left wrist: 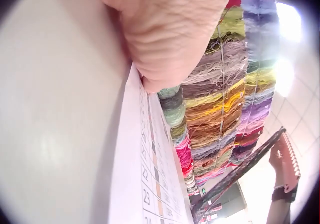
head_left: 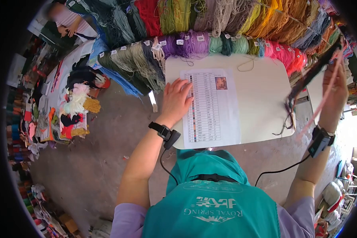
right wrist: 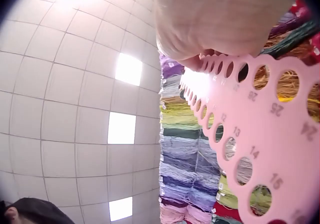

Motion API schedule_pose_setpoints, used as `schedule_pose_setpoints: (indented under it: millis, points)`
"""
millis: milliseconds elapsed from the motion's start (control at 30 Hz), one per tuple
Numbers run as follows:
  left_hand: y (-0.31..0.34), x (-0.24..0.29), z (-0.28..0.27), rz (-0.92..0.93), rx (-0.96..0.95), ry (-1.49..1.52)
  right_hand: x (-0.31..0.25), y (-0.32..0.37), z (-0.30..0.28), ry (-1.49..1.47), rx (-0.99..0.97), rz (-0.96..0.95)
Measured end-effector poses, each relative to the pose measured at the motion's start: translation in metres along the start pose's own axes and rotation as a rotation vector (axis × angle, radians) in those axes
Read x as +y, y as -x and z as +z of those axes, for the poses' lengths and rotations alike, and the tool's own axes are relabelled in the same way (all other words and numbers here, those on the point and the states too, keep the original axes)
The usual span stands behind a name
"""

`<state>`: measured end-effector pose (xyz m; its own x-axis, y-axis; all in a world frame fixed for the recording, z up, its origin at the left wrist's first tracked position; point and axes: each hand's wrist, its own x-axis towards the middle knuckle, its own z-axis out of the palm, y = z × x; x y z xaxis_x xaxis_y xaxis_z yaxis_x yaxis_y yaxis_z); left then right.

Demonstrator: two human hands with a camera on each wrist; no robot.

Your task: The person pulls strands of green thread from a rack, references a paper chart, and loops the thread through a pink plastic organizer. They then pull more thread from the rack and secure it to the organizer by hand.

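Note:
A printed colour chart in a clear sleeve lies on a small white tabletop. My left hand rests on the chart's left edge, fingers lightly bent beside the column of colour swatches. Raised off to the right, my right hand grips a pink thread organizer card with numbered holes along both edges. Dark embroidery threads hang from the card, their loose ends over the tabletop's right side in the head view. In the left wrist view, the left hand covers the chart's upper part.
Racks of labelled thread skeins in many colours run behind the tabletop. At the left, another table carries heaps of yarn. Another person is at the upper left. A loose thread lies near the tabletop's back edge.

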<state>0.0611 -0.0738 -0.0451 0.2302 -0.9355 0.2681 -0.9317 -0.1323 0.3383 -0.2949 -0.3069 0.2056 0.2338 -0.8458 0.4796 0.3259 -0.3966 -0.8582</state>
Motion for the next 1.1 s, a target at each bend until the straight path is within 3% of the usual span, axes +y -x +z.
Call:
schedule_pose_setpoints:
  millis: [133,167,233,300,367,533,1100]
  points:
    - [0.000,0.000,0.002,0.005,0.011,-0.007,0.068,0.014,0.034,0.044,0.088,0.221]
    - [0.000,0.000,0.002,0.005,0.010,-0.011,0.108,0.019,0.016,-0.048,0.029,0.340]
    - [-0.001,0.000,0.001,0.002,0.008,-0.013,0.151,0.050,0.013,0.090,-0.049,0.479]
    - [-0.002,0.002,-0.002,0.000,-0.001,-0.007,0.206,0.080,0.014,0.142,0.033,0.555]
    - [-0.003,0.004,-0.004,-0.009,0.001,0.006,0.220,0.101,0.021,0.192,0.039,0.730]
    - [-0.003,0.006,-0.006,-0.005,0.006,0.024,0.243,0.114,0.024,0.157,0.021,0.672]
    - [-0.005,0.011,-0.008,-0.005,-0.004,-0.012,0.228,0.121,0.035,0.317,0.020,0.674]
